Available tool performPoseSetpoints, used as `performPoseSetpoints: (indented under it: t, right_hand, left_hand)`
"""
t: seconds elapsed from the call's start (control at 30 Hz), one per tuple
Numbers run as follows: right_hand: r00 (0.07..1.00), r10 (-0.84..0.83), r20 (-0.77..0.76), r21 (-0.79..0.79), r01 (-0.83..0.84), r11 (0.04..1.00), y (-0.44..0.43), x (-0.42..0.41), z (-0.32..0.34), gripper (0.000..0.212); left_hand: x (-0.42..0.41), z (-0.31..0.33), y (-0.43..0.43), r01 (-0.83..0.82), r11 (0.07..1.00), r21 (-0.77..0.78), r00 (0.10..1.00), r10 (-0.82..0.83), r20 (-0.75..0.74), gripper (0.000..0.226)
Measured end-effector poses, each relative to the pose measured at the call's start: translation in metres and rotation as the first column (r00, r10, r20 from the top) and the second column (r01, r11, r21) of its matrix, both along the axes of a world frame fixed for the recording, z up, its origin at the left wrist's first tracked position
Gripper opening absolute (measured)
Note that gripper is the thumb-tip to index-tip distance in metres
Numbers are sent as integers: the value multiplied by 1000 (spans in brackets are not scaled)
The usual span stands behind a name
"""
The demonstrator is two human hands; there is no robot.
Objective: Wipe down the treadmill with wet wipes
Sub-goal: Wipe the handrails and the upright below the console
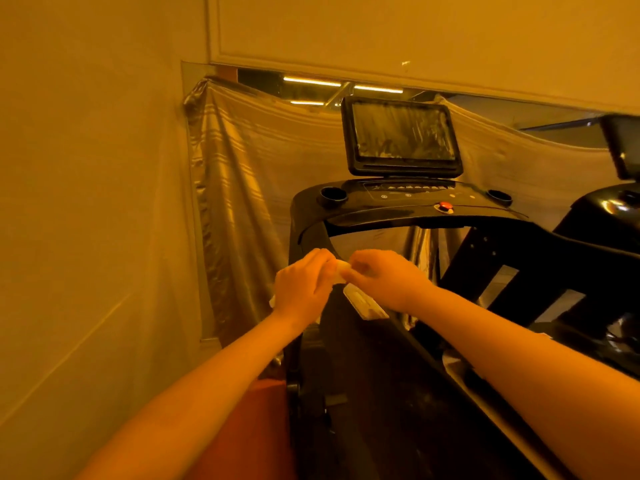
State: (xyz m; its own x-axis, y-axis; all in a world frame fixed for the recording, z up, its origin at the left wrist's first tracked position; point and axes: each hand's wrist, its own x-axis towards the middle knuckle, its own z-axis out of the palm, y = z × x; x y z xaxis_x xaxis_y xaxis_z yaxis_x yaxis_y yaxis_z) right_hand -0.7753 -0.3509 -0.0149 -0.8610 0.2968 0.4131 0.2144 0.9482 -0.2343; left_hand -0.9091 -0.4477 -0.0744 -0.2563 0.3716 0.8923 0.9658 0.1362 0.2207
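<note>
Our left hand (304,289) and right hand (381,278) each pinch a pale wipe (341,271) held between them, above the black treadmill (398,213); its screen (401,136) looks streaked; our fingers hide most of the wipe.

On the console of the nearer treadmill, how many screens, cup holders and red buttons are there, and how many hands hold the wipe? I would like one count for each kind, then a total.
Screen: 1
Cup holders: 2
Red button: 1
Hands, left hand and right hand, holding the wipe: 2
Total: 6
</note>
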Motion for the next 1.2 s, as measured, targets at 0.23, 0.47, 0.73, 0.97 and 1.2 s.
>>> performPoseSetpoints:
  t: [0.23, 0.47, 0.73, 0.97, 1.2]
  right_hand:
    - [969, -71, -236, -573, -79, 816, 31, -98, 19, 23]
    - [904, -267, -335, -830, -149, 538, 59, -154, 21, 19]
    - [912, -270, -310, -782, -83, 618, 86, -186, 8, 10]
    - [884, -365, -294, -725, 43, 688, 115, -209, 2, 8]
    - [896, -417, -153, -609, 247, 754, 137, -229, -12, 6]
  left_hand:
    - [-89, 20, 63, 155, 978, 136, 979, -171, 112, 50]
    - [-140, 16, 94, 459, 872, 168, 759, -483, 437, 12]
    - [-191, 28, 107, 684, 729, 3, 577, -545, 608, 19]
    - [-234, 34, 112, 660, 735, 152, 382, -503, 775, 6]
    - [-277, 11, 132, 359, 933, -19, 747, -275, 605, 24]
